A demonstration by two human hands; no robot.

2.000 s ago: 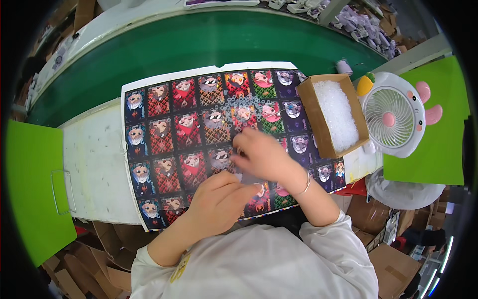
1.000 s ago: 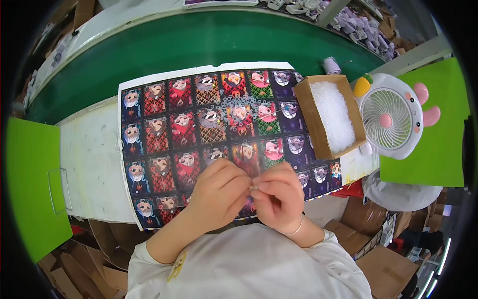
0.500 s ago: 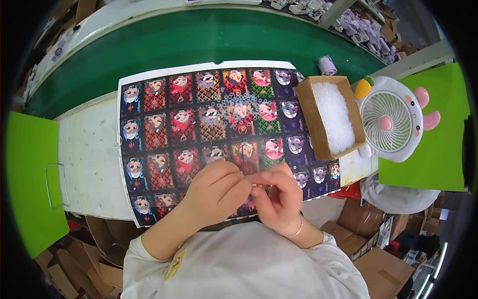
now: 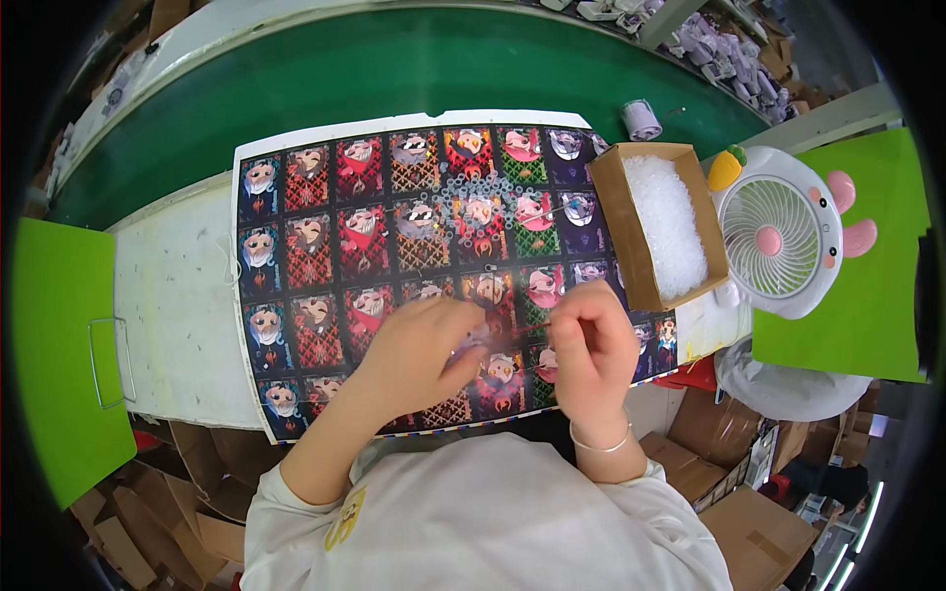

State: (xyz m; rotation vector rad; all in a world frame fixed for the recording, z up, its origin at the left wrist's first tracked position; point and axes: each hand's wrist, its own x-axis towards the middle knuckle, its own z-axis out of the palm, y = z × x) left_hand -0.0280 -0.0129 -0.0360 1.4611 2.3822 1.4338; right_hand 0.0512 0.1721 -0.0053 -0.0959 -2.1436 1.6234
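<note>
My left hand (image 4: 419,345) is curled above the near middle of a printed sheet. Between its thumb and fingers is something pale and blurred that I cannot make out. Off to its right, my right hand (image 4: 594,350) pinches a thin reddish-brown stick (image 4: 533,327), whose tip points toward the left hand. The printed sheet (image 4: 414,122) carries rows of cartoon character cards. Beyond my hands, a scatter of small translucent rings (image 4: 478,209) lies on it.
At the right stands an open cardboard box (image 4: 628,222) of clear small plastic pieces (image 4: 668,231), beside a white rabbit-shaped fan (image 4: 777,236). A pale lilac roll-like item (image 4: 641,120) rests on the green belt (image 4: 394,64). Green panels (image 4: 64,345) flank the white table (image 4: 172,315).
My hands, close together before, have moved apart. The right hand has shifted to the right and its thin stick now shows; the left fingers have opened slightly from their tighter curl.
</note>
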